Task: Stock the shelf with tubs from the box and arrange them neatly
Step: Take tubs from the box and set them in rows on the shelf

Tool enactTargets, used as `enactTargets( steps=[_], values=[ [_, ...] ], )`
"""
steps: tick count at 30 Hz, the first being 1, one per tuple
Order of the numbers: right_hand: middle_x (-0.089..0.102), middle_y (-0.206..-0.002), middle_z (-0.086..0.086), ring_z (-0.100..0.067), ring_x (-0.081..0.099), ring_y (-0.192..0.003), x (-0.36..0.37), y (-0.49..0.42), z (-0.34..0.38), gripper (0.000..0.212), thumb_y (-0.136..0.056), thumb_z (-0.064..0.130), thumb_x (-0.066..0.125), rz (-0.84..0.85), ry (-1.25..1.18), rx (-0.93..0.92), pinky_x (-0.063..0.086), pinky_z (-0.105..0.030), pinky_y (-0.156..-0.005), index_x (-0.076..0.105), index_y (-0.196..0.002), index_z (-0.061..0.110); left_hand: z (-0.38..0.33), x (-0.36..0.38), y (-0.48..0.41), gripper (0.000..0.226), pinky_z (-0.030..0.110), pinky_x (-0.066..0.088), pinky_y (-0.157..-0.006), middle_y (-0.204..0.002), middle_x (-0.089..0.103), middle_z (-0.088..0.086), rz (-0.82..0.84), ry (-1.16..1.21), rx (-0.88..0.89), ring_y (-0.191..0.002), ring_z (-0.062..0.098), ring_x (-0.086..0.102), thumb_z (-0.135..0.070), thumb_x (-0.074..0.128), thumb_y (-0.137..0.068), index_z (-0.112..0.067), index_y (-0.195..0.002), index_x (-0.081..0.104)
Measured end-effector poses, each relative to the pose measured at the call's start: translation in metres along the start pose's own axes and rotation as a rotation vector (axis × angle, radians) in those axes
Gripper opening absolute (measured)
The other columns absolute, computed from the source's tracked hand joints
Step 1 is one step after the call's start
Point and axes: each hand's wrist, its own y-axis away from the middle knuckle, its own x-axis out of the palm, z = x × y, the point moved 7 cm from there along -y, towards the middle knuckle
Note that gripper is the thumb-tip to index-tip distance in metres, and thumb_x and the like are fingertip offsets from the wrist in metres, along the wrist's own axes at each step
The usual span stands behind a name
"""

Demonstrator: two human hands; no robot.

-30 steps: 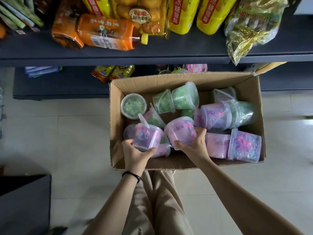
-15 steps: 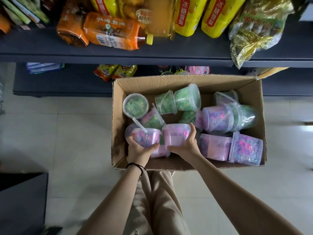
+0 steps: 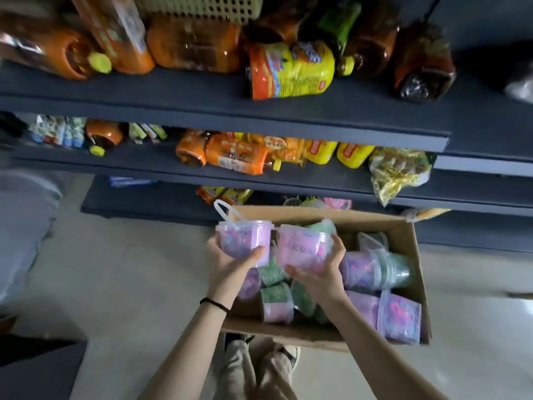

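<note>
The dark blue shelves (image 3: 202,90) stand past the fingertips, packed with snack bags (image 3: 291,70) and orange bottles (image 3: 196,44). The lowest shelf (image 3: 150,202) has some bare room, so the tubs may go there, but that is only a guess.

The cardboard box (image 3: 415,264) sits on the floor right under the fingers, close to the shelves so the reach is short. More tubs lie in it below the hands, pink and green, tipped all ways. One green tub (image 3: 399,268) lies to the right of the right fingers (image 3: 337,246).

The left hand (image 3: 230,267) curls around the left pink tub (image 3: 245,241). The right hand (image 3: 320,278) curls around the right pink tub (image 3: 302,249). Each tub sits between thumb and fingers, cupped from below so it cannot slip. Both are upright, lids up, above the box and just beside each other. One tub in each hand likely means fewer trips.

A white handle (image 3: 223,210) sticks up above the left fingers. A black band (image 3: 215,304) circles the left wrist.
</note>
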Motion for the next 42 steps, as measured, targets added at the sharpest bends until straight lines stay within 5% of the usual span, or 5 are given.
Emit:
enactTargets(
  steps=[9, 16, 23, 28, 42],
  values=[
    [0.049, -0.132, -0.004, -0.016, 0.061, -0.11, -0.019, 0.012, 0.219, 0.112, -0.056, 0.026, 0.089, 0.076, -0.151, -0.414, 0.052, -0.03, -0.094, 0.01, -0.128, 0.062, -0.214, -0.044, 0.031, 0.078, 0.009, 0.05, -0.072, -0.125, 0.049, -0.002, 0.033, 0.287, 0.291, -0.101, -0.002, 0.055, -0.01, 0.079, -0.073, -0.014, -0.131, 0.028],
    [0.054, -0.119, 0.006, -0.008, 0.063, -0.106, -0.028, 0.035, 0.35, 0.12, -0.062, 0.009, 0.088, 0.093, -0.174, -0.657, 0.056, -0.033, -0.087, 0.006, -0.145, 0.042, -0.329, -0.085, 0.045, 0.124, 0.03, 0.031, -0.095, -0.156, 0.018, 0.002, -0.008, 0.363, 0.504, -0.129, 0.014, 0.034, -0.009, 0.082, -0.07, -0.038, -0.147, -0.012],
    [0.049, -0.12, 0.01, -0.006, 0.06, -0.107, -0.007, 0.027, 0.446, 0.122, -0.064, 0.011, 0.088, 0.042, -0.143, -0.797, 0.054, -0.034, -0.092, 0.002, -0.147, 0.038, -0.406, -0.114, -0.003, 0.106, 0.016, 0.04, -0.083, -0.135, 0.041, -0.008, 0.013, 0.263, 0.557, -0.121, 0.011, 0.046, -0.033, 0.088, -0.062, -0.033, -0.143, 0.021],
    [0.048, -0.123, 0.006, -0.006, 0.058, -0.106, 0.011, -0.009, 0.476, 0.116, -0.062, 0.024, 0.088, -0.087, -0.106, -0.742, 0.051, -0.017, -0.077, 0.006, -0.142, 0.043, -0.428, -0.114, -0.062, 0.102, 0.046, 0.04, -0.104, -0.133, 0.041, 0.0, -0.027, -0.027, 0.484, -0.124, 0.025, 0.043, -0.07, 0.076, -0.044, -0.035, -0.131, 0.033],
    [0.036, -0.14, 0.005, -0.016, 0.041, -0.128, -0.023, -0.102, 0.512, 0.115, -0.052, 0.041, 0.089, -0.439, 0.03, -0.662, 0.043, -0.04, -0.101, 0.019, -0.143, 0.033, -0.508, -0.03, -0.166, 0.085, 0.039, 0.049, -0.09, -0.116, 0.06, 0.001, -0.045, -0.347, 0.656, -0.113, 0.025, 0.054, -0.066, 0.077, -0.055, -0.023, -0.124, 0.051]
  ],
)
